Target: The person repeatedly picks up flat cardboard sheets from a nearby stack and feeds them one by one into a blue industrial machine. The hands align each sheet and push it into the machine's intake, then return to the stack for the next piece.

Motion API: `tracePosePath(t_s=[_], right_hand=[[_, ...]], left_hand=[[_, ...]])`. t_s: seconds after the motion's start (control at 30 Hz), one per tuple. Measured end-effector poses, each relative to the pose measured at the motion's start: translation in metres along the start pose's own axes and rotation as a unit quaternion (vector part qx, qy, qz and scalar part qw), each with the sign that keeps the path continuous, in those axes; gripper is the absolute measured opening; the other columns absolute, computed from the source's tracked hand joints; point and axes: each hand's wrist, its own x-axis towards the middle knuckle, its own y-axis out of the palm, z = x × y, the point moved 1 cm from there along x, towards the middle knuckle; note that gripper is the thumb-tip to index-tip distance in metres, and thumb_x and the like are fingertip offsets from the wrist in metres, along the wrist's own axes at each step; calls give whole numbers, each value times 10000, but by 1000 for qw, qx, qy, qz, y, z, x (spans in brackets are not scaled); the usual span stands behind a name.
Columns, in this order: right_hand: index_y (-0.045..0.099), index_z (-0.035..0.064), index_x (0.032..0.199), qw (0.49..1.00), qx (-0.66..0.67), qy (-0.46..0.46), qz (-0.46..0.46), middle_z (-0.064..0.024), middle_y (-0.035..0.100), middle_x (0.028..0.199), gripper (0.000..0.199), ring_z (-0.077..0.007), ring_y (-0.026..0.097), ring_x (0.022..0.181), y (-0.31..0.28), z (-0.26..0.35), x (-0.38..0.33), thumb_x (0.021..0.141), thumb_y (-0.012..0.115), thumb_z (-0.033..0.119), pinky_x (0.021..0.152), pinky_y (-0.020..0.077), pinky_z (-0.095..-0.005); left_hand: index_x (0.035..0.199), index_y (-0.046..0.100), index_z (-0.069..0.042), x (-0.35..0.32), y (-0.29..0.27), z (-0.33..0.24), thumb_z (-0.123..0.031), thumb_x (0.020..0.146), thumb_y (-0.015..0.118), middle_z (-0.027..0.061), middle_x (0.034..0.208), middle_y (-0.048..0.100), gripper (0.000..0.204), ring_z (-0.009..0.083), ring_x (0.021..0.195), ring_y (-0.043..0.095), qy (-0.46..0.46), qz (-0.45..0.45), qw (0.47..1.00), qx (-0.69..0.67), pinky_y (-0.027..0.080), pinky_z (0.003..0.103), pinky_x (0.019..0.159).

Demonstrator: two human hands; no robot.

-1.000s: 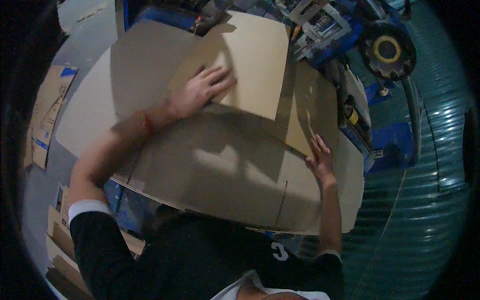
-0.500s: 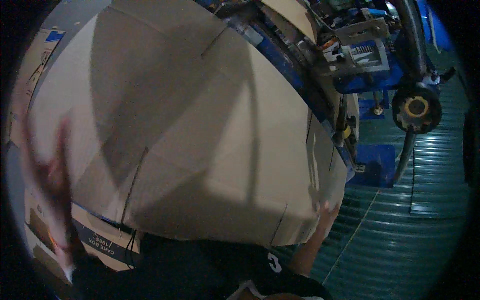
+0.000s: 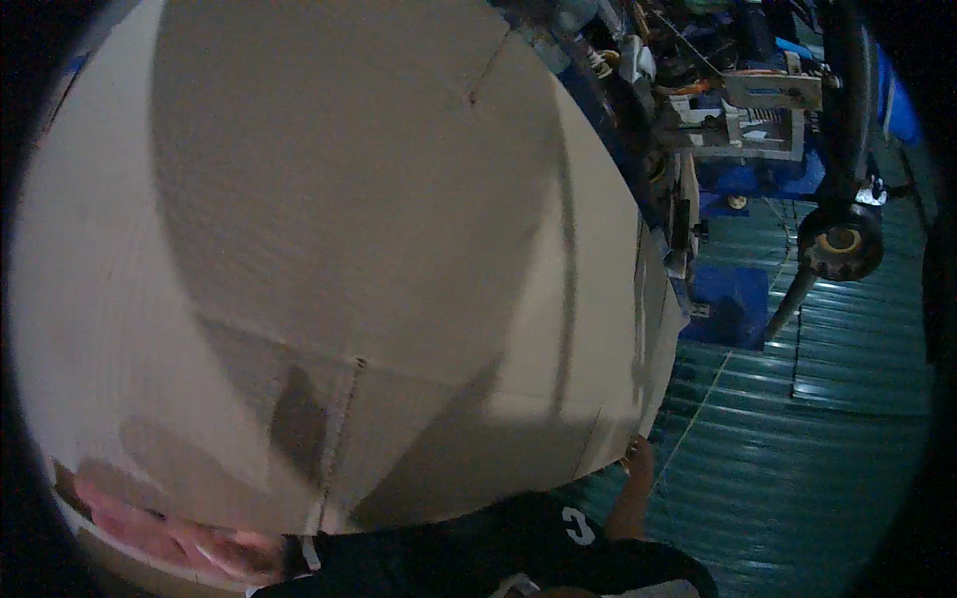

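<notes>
Across the frame from 7 to 1 o'clock lay one large sheet of corrugated cardboard (image 3: 329, 259), pale brown, raised close to the camera and filling most of the view. Its face carried a shallow slit near 12 o'clock, a scored crease running down from centre toward 6 o'clock, and a short notch in the lower edge toward 5 o'clock. A broad shadow crossed its upper half.

Left hand (image 3: 159, 533): at 7 o'clock, blurred, lying along the sheet's lower left edge and touching it. Fingers (image 3: 125, 518) lay stretched against the board; whether they curled around the edge could not be told.

Right hand (image 3: 638, 460): at 5 o'clock, at the sheet's lower right corner, the forearm rising from the lower edge. Its fingers met the corner from below; how far they were spread could not be told, since the board hid them.

Dark garment (image 3: 478, 558): at 6 o'clock, below the sheet, bearing a white mark.

Blue machine frame (image 3: 733, 299): at 3 o'clock, just beside the sheet's right edge, with a grey metal bracket (image 3: 758, 125) above it at 1 to 2 o'clock.

Black wheel with yellow hub (image 3: 840, 242): at 3 o'clock, right of the frame, well apart from the cardboard.

Green ribbed floor (image 3: 797, 448): at 4 o'clock, beneath the machine and wheel.
</notes>
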Motion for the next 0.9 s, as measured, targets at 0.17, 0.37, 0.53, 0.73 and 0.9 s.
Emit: tracePosePath(t_s=[0.17, 0.37, 0.53, 0.73, 0.9], right_hand=[[476, 7, 1171, 990, 34, -2, -134, -122, 508, 1007, 469, -289, 492, 820, -7, -5, 21, 799, 613, 258, 673, 437, -490], [452, 79, 1234, 970, 120, 15, -211, -103, 474, 1163, 470, -300, 494, 937, -31, -14, 41, 838, 510, 326, 739, 434, -474], [424, 147, 1302, 943, 251, 33, -214, -83, 445, 1290, 503, -313, 502, 1069, -51, -29, 61, 869, 419, 403, 815, 436, -456], [414, 130, 1313, 928, 300, 21, -219, -86, 459, 1288, 545, -296, 518, 1090, -66, -45, 74, 854, 456, 422, 836, 447, -433], [415, 75, 1294, 938, 303, -30, -167, -99, 492, 1223, 593, -268, 533, 1051, -83, -19, 74, 821, 547, 407, 825, 460, -413]], left_hand=[[1429, 168, -47, -3, 6, 10, -443, 933, 282, 99, 1485, 203, 644, 240, 1361, 204, -18, 17, 1000, -11, 194, 400, 1100], [1429, 164, -38, -5, 2, 18, -415, 934, 305, 94, 1488, 199, 638, 240, 1366, 189, -23, 21, 999, -15, 174, 408, 1103], [1428, 160, -30, -13, -2, 13, -392, 934, 325, 90, 1490, 196, 635, 241, 1370, 176, -17, 11, 1000, -19, 157, 415, 1105], [1428, 156, -21, -15, -13, -6, -365, 934, 349, 84, 1492, 193, 632, 241, 1375, 161, 1, -1, 1000, -17, 137, 424, 1108], [1434, 180, -56, -7, -34, -11, -350, 878, 486, 182, 1485, 141, 700, 328, 1369, 135, 12, -21, 990, -138, 148, 441, 1097]])
